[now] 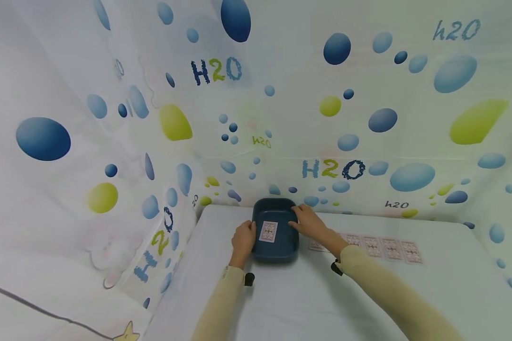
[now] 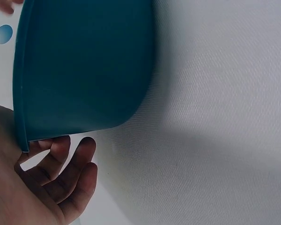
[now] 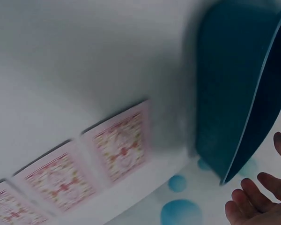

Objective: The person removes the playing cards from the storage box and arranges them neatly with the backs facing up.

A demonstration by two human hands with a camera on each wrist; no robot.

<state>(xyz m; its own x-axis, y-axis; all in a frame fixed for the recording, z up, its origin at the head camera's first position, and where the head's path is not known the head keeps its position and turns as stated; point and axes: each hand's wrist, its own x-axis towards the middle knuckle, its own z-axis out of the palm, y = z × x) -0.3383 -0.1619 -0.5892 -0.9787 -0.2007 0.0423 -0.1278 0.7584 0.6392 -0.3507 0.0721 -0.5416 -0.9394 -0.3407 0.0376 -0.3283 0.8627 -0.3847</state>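
A dark teal plastic bin [image 1: 287,247] stands on the white-covered table, with one patterned playing card [image 1: 268,232] lying back-up on its floor. My left hand [image 1: 243,239] grips the bin's left rim; in the left wrist view its fingers [image 2: 79,168] curl beneath the rim against the outer wall. At the far right corner is my right hand [image 1: 310,223], thumb and fingers spread around the rim. In the right wrist view those fingers [image 3: 253,197] look loose, slightly apart from the bin wall. Whether the right thumb touches the bin is unclear.
Right of the bin, several playing cards [image 1: 372,246] lie back-up in a row, partly hidden by my right forearm. A white curtain [image 1: 281,118] with blue and green drops hangs just behind the table's far edge and along the left.
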